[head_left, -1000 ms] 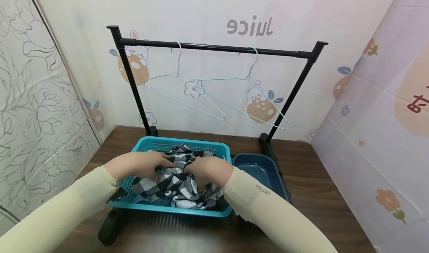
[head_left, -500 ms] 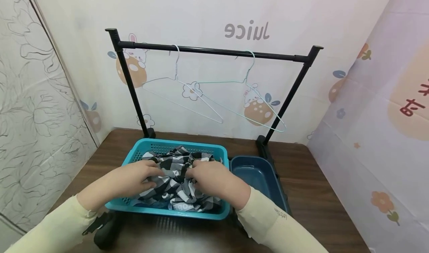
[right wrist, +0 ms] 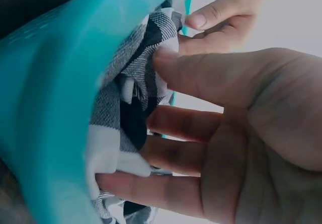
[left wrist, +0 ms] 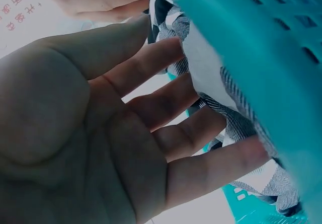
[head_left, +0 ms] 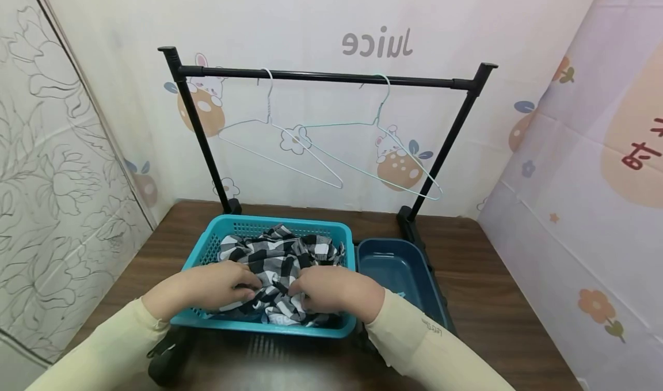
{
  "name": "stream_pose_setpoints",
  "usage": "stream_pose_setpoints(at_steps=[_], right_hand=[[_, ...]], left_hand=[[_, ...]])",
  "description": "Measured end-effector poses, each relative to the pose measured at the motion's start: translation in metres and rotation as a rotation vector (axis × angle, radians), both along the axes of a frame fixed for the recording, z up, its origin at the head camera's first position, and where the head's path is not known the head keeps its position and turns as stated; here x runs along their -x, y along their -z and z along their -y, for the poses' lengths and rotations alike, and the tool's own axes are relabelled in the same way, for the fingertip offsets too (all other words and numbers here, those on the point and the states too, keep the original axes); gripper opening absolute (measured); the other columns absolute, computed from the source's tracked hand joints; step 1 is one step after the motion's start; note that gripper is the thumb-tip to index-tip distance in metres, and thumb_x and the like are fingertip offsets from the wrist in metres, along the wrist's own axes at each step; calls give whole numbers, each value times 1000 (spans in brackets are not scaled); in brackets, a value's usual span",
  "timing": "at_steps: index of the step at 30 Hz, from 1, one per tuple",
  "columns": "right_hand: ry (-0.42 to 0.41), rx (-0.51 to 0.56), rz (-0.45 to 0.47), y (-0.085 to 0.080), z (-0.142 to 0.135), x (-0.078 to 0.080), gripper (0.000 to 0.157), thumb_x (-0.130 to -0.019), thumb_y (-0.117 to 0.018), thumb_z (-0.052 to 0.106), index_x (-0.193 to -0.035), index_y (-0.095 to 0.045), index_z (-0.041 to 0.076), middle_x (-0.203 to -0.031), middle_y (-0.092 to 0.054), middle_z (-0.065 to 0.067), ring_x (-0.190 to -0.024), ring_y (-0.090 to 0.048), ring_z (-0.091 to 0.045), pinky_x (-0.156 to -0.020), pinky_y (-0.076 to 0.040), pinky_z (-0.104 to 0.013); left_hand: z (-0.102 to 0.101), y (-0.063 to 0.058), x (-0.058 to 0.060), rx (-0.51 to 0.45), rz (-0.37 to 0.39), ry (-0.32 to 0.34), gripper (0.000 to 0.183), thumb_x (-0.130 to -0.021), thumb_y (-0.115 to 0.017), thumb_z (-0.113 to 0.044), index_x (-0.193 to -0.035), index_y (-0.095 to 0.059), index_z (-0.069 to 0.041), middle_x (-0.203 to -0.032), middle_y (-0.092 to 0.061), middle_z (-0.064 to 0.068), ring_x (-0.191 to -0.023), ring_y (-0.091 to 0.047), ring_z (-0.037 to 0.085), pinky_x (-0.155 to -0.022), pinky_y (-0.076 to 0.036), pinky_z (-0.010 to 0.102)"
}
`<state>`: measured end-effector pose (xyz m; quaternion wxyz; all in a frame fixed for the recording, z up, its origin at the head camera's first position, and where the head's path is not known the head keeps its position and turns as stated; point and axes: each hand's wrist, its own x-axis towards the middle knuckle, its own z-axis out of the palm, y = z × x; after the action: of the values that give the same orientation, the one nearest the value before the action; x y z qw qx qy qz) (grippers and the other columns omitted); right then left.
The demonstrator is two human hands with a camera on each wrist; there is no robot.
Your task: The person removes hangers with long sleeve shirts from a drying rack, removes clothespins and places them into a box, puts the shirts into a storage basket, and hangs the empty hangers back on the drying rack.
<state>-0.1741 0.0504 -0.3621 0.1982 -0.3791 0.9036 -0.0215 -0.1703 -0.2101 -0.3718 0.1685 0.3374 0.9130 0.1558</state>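
A black, white and grey checked garment lies crumpled in a turquoise plastic basket. My left hand rests at the garment's left side; in the left wrist view its fingers reach out fairly straight, with the tips against the checked cloth. Opposite it, my right hand touches the right side. In the right wrist view the thumb lies on the cloth and the other fingers extend into its folds, partly hidden. Some blue and white cloth shows beneath the garment near the basket's front.
Behind the basket stands a black clothes rack. A white wire hanger and a mint wire hanger hang from its bar. To the basket's right sits a dark blue tray, partly under my right forearm. Printed sheets cover the walls.
My hands were deep in the garment, then drew back and now touch it closer to the basket's front. The cloth looks more spread out towards the back.
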Motion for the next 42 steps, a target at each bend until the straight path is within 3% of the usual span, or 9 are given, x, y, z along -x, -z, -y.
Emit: stream_pose_setpoints(at_steps=[3, 7, 13, 18, 25, 29, 36, 42], right_hand=[[-19, 29, -30, -3, -6, -2, 34, -101, -66, 25, -134, -68, 29, -130, -65, 7, -106, -62, -5, -90, -56, -30], [-75, 99, -151, -3, -18, -4, 31, -102, -64, 26, -133, -68, 28, -121, -67, 7, -92, -60, -3, -79, -55, -24], [-132, 239, -314, 0, -42, -9, 28, -103, -65, 26, -130, -68, 25, -122, -66, 9, -103, -62, -5, -87, -56, -24], [-137, 371, -406, 2, -67, -13, 29, -100, -68, 21, -129, -69, 23, -128, -66, 7, -113, -63, -9, -96, -56, -28], [-107, 509, -532, 9, -101, -18, 33, -97, -72, 16, -129, -69, 19, -131, -66, 5, -118, -63, -12, -97, -56, -34], [-69, 545, -564, 12, -118, -19, 36, -94, -75, 15, -130, -69, 19, -132, -66, 4, -121, -63, -13, -97, -57, -39], [-31, 588, -626, 17, -146, -21, 43, -90, -78, 12, -131, -68, 19, -136, -65, 1, -126, -61, -19, -99, -55, -45], [64, 546, -629, 22, -168, -22, 34, -102, -65, 35, -135, -65, 25, -138, -63, 5, -130, -58, -17, -101, -54, -45]], left_hand=[[2, -1, -1, -6, -24, -19, 30, -102, -65, -28, -127, -71, -13, -123, -70, -2, -117, -65, 21, -97, -55, 46], [5, -2, -3, -19, -117, -39, 27, -101, -67, -28, -125, -72, -17, -117, -69, -6, -108, -66, 13, -90, -58, 39], [9, -2, -11, -73, -308, -42, 26, -100, -68, -21, -125, -71, -17, -112, -68, -6, -96, -63, 7, -78, -57, 32], [13, 0, -18, -104, -424, -71, 27, -99, -69, -21, -126, -72, -20, -116, -68, -7, -101, -63, 7, -80, -58, 30], [17, 7, -26, -191, -580, -19, 32, -95, -74, -20, -127, -71, -19, -122, -67, -8, -109, -64, 11, -84, -58, 31], [19, 10, -26, -216, -620, -8, 34, -93, -77, -19, -126, -72, -19, -124, -67, -7, -114, -63, 12, -89, -58, 34], [29, 14, -25, -269, -680, -47, 36, -89, -80, -20, -125, -72, -17, -129, -67, -2, -119, -61, 17, -94, -57, 43], [40, 17, -25, -279, -705, -74, 43, -89, -81, -21, -130, -70, -20, -136, -64, -2, -126, -59, 22, -98, -54, 49]])
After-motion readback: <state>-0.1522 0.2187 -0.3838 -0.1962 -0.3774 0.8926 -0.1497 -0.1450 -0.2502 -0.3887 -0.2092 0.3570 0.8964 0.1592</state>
